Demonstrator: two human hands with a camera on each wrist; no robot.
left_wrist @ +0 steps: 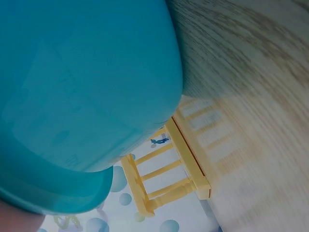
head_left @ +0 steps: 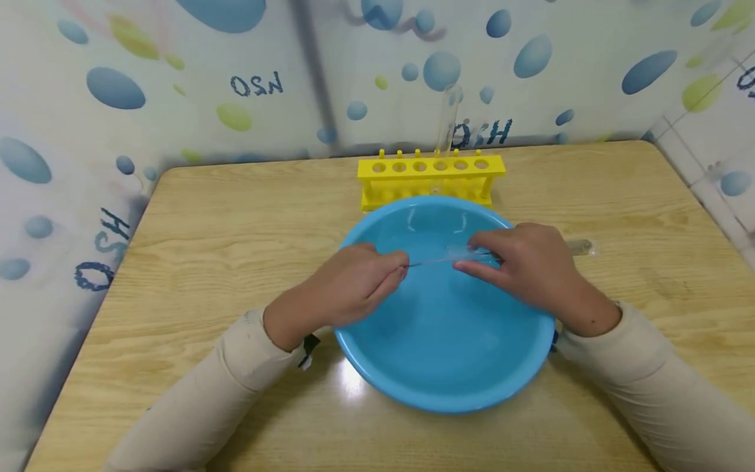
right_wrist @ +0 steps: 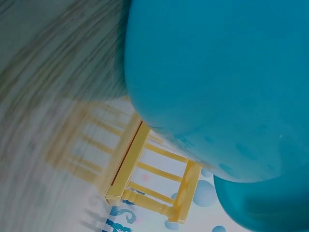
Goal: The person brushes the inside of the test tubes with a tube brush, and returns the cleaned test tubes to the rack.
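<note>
While the left hand (head_left: 354, 283) pinches a thin grey rod (head_left: 432, 262), the right hand (head_left: 527, 265), above a round blue basin (head_left: 439, 402), grips a clear cylindrical tube (head_left: 459, 252) pointing toward the left hand, roughly parallel to the back edge of the wooden bench (head_left: 236, 229).

Basin (head_left: 454, 354): plain sky blue, inside and out. Tube (head_left: 459, 252) I hold: clear, colourless. My sleeves (head_left: 643, 367): cream. Rack (head_left: 409, 176): solid bright yellow. Second tube (head_left: 447, 121), in the rack: clear, colourless. Table (head_left: 253, 223): pale tan, streaked with darker wood grain. Wall (head_left: 194, 39) facing me: white, scattered with blue and yellow-green ovals, dark blue lettering (head_left: 256, 85).
</note>
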